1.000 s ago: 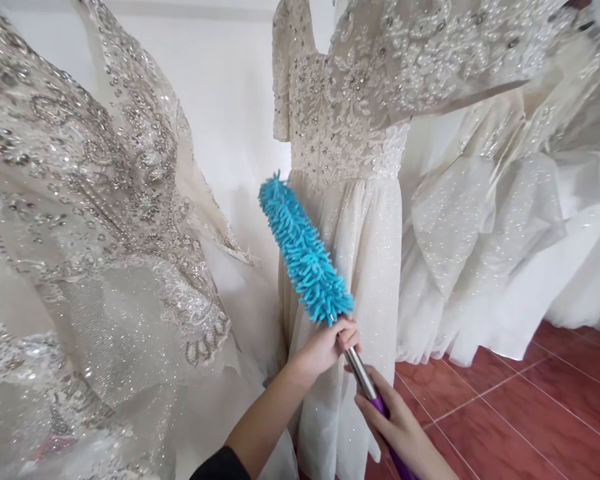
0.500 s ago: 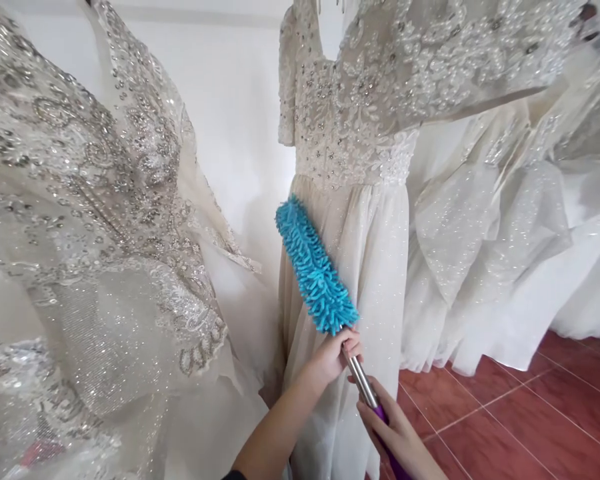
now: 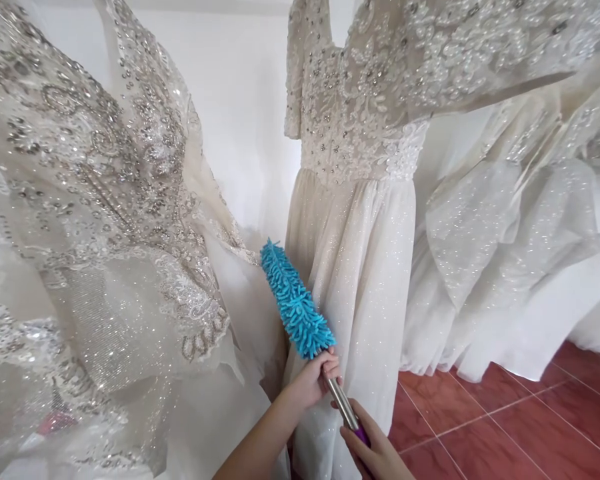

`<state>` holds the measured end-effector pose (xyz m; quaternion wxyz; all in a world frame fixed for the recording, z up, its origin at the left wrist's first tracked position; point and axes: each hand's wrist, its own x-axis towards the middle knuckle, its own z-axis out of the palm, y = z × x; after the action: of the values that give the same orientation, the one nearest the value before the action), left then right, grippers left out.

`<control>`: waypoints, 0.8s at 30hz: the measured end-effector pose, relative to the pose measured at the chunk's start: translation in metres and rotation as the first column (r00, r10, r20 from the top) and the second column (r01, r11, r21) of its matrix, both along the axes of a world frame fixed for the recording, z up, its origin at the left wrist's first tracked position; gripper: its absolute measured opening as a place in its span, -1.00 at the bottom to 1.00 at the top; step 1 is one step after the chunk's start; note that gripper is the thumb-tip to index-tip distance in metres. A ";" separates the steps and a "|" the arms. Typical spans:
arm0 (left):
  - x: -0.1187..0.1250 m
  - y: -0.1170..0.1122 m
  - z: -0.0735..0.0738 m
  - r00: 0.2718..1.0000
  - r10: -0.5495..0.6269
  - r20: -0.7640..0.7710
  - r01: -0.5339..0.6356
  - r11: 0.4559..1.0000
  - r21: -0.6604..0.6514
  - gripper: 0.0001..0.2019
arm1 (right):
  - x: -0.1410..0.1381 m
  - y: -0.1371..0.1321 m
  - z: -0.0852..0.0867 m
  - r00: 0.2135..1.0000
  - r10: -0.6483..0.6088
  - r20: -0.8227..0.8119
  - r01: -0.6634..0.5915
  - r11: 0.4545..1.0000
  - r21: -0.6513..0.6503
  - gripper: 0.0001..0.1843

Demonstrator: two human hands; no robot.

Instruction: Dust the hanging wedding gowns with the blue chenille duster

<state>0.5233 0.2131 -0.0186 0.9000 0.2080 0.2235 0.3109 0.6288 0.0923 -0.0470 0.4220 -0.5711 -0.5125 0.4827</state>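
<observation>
A duster with a bright blue chenille head (image 3: 294, 301), a silver shaft and a purple grip points up and to the left in front of a hanging beaded ivory gown (image 3: 360, 200). My left hand (image 3: 313, 379) is closed round the shaft just under the blue head. My right hand (image 3: 373, 453) grips the purple end at the bottom edge of the view. The blue head lies against the left side of the gown's glittery skirt.
A second sequined gown (image 3: 95, 220) hangs close on the left, filling that side. More white glittery gowns (image 3: 515, 220) hang at the right. A white wall (image 3: 240, 100) stands behind. Red floor tiles (image 3: 505, 427) show at the lower right.
The duster and both hands have dropped down the gown's skirt and shifted slightly left; the head went from waist height to mid skirt.
</observation>
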 end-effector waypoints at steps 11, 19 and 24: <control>0.059 0.018 0.124 0.990 -0.106 0.090 0.058 0.903 0.426 -0.81 | 0.042 0.018 0.103 1.000 -0.006 -0.014 0.008 0.985 0.174 -0.65; 0.065 0.015 0.074 0.990 -0.081 0.112 0.051 0.968 0.244 -0.86 | 0.049 0.013 0.070 0.994 -0.064 0.087 0.046 0.979 0.200 -0.71; 0.046 -0.001 0.007 0.995 -0.003 0.103 0.005 1.000 -0.021 -0.82 | 0.037 -0.001 0.016 0.990 -0.083 0.110 0.071 0.992 0.109 -0.64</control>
<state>0.5695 0.2126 -0.0118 0.9130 0.1828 0.1796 0.3173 0.6663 0.0916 -0.0311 0.4397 -0.5942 -0.5380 0.4052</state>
